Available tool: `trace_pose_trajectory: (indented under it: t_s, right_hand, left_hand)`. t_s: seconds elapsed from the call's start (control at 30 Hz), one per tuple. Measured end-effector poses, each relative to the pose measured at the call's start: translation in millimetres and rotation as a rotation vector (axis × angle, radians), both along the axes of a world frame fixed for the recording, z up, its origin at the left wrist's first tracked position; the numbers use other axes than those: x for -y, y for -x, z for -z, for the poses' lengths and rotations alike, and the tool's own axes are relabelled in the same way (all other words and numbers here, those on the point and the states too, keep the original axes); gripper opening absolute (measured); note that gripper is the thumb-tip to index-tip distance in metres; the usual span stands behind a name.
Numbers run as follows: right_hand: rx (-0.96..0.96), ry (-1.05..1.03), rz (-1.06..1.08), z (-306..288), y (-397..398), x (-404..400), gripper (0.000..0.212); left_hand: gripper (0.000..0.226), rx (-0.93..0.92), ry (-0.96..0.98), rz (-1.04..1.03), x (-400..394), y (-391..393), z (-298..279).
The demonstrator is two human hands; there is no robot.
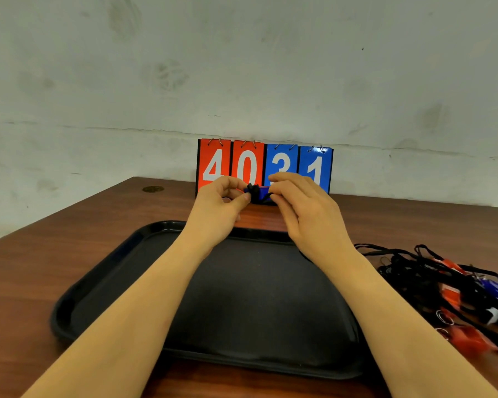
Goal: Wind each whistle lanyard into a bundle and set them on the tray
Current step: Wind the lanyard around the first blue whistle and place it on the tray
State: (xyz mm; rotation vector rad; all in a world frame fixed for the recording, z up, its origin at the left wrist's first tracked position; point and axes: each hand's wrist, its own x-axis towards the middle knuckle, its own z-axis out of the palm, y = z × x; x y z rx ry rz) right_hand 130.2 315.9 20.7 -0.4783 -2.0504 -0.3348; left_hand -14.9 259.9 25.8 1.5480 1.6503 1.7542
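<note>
A pale, stained wall fills the upper half of the view, and below it a brown wooden desk runs to the near edge. On the desk lies a wide black tray, its floor showing nothing set down on it where the forearms leave it visible. Against the wall stands a flip scoreboard with red cards reading 4 and 0 and blue cards reading 3 and 1. To the right of the tray, on the bare desk, sits a loose pile of whistles, red, blue and at least one black-and-white, with their black cords tangled together. Both forearms reach over the tray and meet above its far rim. The left hand pinches one end of a small blue whistle bundle between thumb and curled fingers, and the right hand grips the other end, fingers curled round it. Black cord looks gathered at the bundle's left end; whether any length is left unwound I cannot tell. By my reading this is the winding step on one lanyard, near its finish, with none yet placed. The next move calls for tucking or securing the cord's end so the coil holds, then lowering the bundle onto the tray without letting it spring loose.
</note>
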Motion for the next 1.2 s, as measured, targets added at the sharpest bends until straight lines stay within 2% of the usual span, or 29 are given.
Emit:
trace_pose_trajectory:
  t_s: [0.27,0.37,0.5,0.63,0.77,1.0,1.2]
  right_hand:
    - [-0.088,0.04,-0.033,0,-3,-3,0.03]
    - [-0.162,0.194,-0.083,1,-3,-3,0.028]
    - [-0.308,0.426,-0.164,-2,-4,0,0.008]
    - [-0.427,0.621,-0.236,-4,-6,1,0.009]
    - [-0.394,0.679,-0.275,-6,-8,2,0.015]
    - [-0.369,0.88,-0.354,-15,-17,-2,0.013]
    - [-0.369,1.179,-0.444,-19,-26,-7,0.008]
  left_hand:
    - [0.009,-0.164,0.093,0.23,4,-7,0]
    - [0.009,-0.209,0.077,0.242,3,-6,2]
    - [0.011,-0.257,0.061,0.253,4,-5,3]
    - [0.014,-0.243,0.056,0.237,4,-5,4]
    - [0.007,-0.241,0.098,0.215,5,-6,4]
    - [0.012,-0.359,0.14,0.233,7,-4,3]
    - [0.012,-0.377,0.147,0.304,10,-3,0]
